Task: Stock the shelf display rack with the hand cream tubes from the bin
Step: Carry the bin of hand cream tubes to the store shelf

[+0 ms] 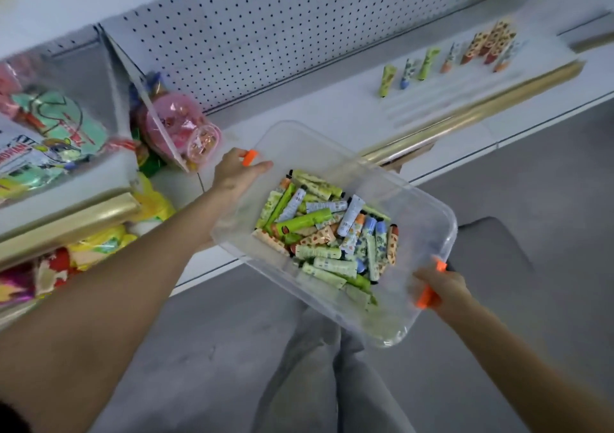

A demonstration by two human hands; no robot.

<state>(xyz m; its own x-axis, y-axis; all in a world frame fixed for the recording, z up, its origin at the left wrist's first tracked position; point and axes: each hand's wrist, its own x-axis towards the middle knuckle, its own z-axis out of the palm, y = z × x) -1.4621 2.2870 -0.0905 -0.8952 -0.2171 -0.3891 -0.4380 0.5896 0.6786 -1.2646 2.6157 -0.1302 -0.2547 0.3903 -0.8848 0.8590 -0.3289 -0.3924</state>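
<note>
Left hand (237, 173) grips the clear bin's (309, 143) orange handle at 1 end, right hand (442, 288) the other. Hand cream tubes (309, 221) lie heaped inside it — beyond it, the display rack (442, 95) holds more.

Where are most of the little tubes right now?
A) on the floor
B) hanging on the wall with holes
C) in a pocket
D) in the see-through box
D: the tubes lie heaped in the clear bin, which the left hand and right hand grip by its orange handles; only a few upright tubes stand on the shelf.
</note>
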